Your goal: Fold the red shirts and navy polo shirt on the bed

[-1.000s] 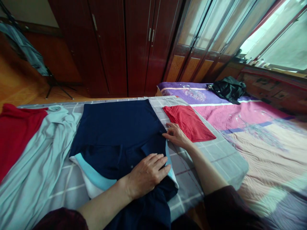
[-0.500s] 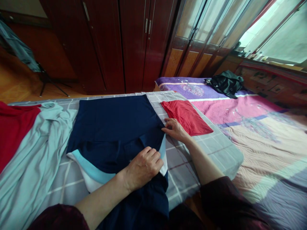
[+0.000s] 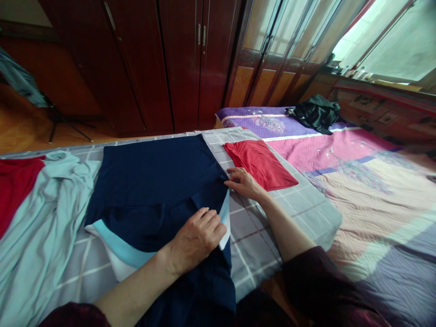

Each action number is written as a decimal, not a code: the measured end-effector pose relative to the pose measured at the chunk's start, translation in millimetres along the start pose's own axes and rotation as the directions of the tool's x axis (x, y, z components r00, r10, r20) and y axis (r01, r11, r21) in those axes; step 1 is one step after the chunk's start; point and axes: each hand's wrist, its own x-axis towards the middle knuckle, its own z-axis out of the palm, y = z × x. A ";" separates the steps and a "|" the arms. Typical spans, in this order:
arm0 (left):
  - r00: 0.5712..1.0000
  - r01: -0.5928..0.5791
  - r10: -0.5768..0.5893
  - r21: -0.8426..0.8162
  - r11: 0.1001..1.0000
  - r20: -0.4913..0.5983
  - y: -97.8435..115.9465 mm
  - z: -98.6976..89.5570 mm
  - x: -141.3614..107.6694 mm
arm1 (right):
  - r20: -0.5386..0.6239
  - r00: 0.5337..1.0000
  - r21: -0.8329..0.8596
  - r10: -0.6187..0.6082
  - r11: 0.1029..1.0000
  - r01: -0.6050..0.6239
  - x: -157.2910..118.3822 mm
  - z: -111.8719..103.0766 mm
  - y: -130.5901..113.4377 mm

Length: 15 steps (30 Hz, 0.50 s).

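A navy garment [image 3: 153, 172] with light-blue and white bands lies across the grey checked cover, its upper part spread flat and its near part hanging toward me. My left hand [image 3: 199, 234] is closed on the cloth beside the banded panel, fingers curled under and their tips hidden. At the garment's right edge, my right hand [image 3: 243, 182] pinches the navy cloth between thumb and finger, the other fingers loosely bent. A folded red garment [image 3: 264, 163] lies just beyond the right hand.
On the left lie a pale green garment [image 3: 57, 209] and a red one [image 3: 17, 186]. A bed with a patchwork quilt [image 3: 340, 159] adjoins at right, a black garment [image 3: 316, 113] on it. Dark red wardrobes [image 3: 184, 68] stand behind; a tripod [image 3: 66, 122] stands far left.
The whole view has shifted slightly. Both hands keep nearly the same places on the navy garment; the left hand's fingers look a little less tightly curled.
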 end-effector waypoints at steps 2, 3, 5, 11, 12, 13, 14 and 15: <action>0.994 0.102 -0.103 0.032 0.994 0.047 -5.6 -4.4 -0.7 | 0.016 1.000 0.004 -0.008 1.000 0.008 -1.5 -2.1 -0.9; 0.987 0.143 -0.146 0.052 0.988 0.066 -7.9 -6.8 -1.2 | 0.026 1.000 0.006 -0.013 1.000 0.013 -2.3 -3.4 -1.4; 0.978 0.180 -0.186 0.067 0.981 0.097 -10.8 -9.8 -2.6 | 0.040 0.999 0.010 -0.021 1.000 0.021 -3.7 -5.2 -1.8; 0.998 -0.067 0.067 -0.014 0.998 0.014 -8.2 -3.1 -5.1 | -0.003 1.000 0.000 -0.009 1.000 0.009 -1.0 0.7 0.2; 0.996 -0.089 0.090 -0.025 0.996 0.023 -6.9 -2.5 -4.8 | -0.018 1.000 -0.002 -0.006 1.000 0.006 -0.1 2.3 0.4; 0.994 -0.098 0.100 -0.037 0.994 0.039 -5.4 -2.6 -4.4 | -0.032 0.999 -0.004 -0.003 1.000 0.002 0.8 3.6 0.5; 0.993 -0.101 0.104 -0.049 0.994 0.056 -3.9 -3.1 -3.7 | -0.046 0.999 -0.004 0.001 1.000 -0.002 1.4 4.5 0.5; 0.992 -0.107 0.111 -0.060 0.992 0.067 -2.2 -3.8 -3.1 | -0.059 0.998 -0.004 0.006 1.000 -0.006 1.8 4.9 0.3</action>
